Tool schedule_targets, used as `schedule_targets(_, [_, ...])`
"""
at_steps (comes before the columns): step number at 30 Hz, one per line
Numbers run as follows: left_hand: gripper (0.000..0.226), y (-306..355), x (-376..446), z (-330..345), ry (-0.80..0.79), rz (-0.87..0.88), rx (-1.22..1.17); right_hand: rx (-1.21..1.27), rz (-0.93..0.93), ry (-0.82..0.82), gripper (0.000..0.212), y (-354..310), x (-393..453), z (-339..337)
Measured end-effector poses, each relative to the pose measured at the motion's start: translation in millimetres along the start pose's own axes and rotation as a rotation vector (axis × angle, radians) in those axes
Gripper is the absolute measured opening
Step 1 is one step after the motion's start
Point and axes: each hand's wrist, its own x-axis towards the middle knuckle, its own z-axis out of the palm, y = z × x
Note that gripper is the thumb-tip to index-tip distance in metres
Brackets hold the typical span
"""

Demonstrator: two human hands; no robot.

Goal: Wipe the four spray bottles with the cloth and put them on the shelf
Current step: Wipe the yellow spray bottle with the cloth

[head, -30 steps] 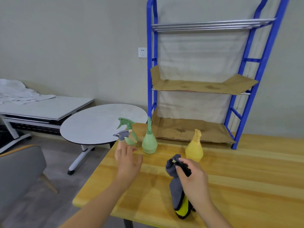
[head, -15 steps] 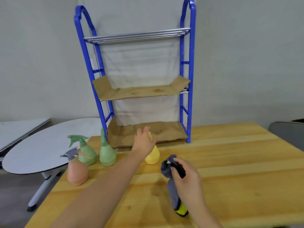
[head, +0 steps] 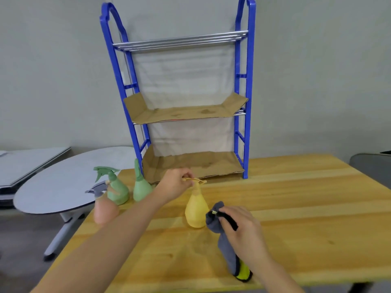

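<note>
1. The left hand [head: 176,182] pinches the trigger head of the upright yellow bottle [head: 196,210].
2. The right hand [head: 243,231], closed on the grey cloth [head: 227,246], is just right of the bottle, on the near side.
3. The shelf [head: 190,166] stands far behind.

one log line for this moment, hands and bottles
left hand: gripping yellow spray bottle by its top | right hand: holding grey cloth | shelf: no bottles

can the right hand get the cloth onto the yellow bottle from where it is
Probably yes: the right hand holds the cloth right beside the yellow bottle, nothing between them. The left hand grips only its trigger top.
</note>
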Motion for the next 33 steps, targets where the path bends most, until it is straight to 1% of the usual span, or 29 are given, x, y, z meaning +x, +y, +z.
schedule_targets(2, [0.010,-5,-18,-10,-0.029,0.023,-0.013,-0.021,-0.059,-0.077,0.028,-4,0,5])
schedule_targets(4, [0.007,-11,-34,-15,-0.047,0.006,-0.080,-0.045,-0.145,-0.193,0.029,-10,1,12])
schedule_targets(6, [0.003,-15,-47,-18,-0.039,0.011,-0.142,-0.104,-0.253,-0.274,0.029,-18,6,21])
schedule_targets(8, [0.001,-16,-56,-19,-0.030,0.044,-0.157,-0.172,-0.330,-0.285,0.026,-28,17,30])
schedule_targets(11, [0.003,-17,-65,-16,-0.022,0.077,-0.184,-0.253,-0.416,-0.306,0.022,-36,25,45])
schedule_targets(14, [0.005,-21,-69,-14,-0.006,0.067,-0.171,-0.343,-0.443,-0.366,0.025,-28,11,68])
schedule_targets(17, [0.007,-19,-67,-19,-0.013,0.077,-0.122,-0.469,-0.469,-0.534,0.013,-20,-14,87])
schedule_targets(18, [0.008,-17,-65,-22,-0.036,0.077,-0.116,-0.479,-0.436,-0.567,0.010,-18,-17,90])
schedule_targets(19, [0.008,-14,-63,-24,-0.066,0.076,-0.116,-0.466,-0.397,-0.582,0.013,-18,-14,90])
schedule_targets(20, [0.009,-11,-61,-25,-0.089,0.074,-0.113,-0.446,-0.402,-0.569,0.018,-16,-10,89])
schedule_targets(22, [0.011,-7,-57,-25,-0.107,0.080,-0.105,-0.455,-0.423,-0.485,0.025,-14,9,86])
schedule_targets(24, [0.012,-5,-54,-23,-0.104,0.095,-0.105,-0.421,-0.407,-0.435,0.033,-9,19,84])
schedule_targets(25, [0.013,-5,-53,-23,-0.103,0.096,-0.105,-0.420,-0.407,-0.442,0.032,-8,17,85])
schedule_targets(27, [0.014,-5,-52,-24,-0.109,0.084,-0.115,-0.458,-0.431,-0.491,0.023,-8,3,89])
schedule_targets(28, [0.014,-5,-51,-25,-0.115,0.081,-0.120,-0.488,-0.438,-0.563,0.018,-10,-6,92])
schedule_targets(29, [0.014,-5,-50,-27,-0.121,0.084,-0.122,-0.537,-0.500,-0.621,0.016,-10,-12,94])
schedule_targets(30, [0.014,-5,-50,-27,-0.129,0.089,-0.121,-0.591,-0.569,-0.675,0.019,-9,-12,97])
schedule_targets(31, [0.013,-4,-49,-28,-0.138,0.090,-0.119,-0.630,-0.599,-0.676,0.022,-8,-6,99])
schedule_targets(32, [0.013,-4,-49,-29,-0.143,0.089,-0.111,-0.631,-0.566,-0.626,0.021,-9,4,100])
schedule_targets(33, [0.013,-3,-49,-29,-0.146,0.088,-0.101,-0.573,-0.550,-0.534,0.022,-9,15,98])
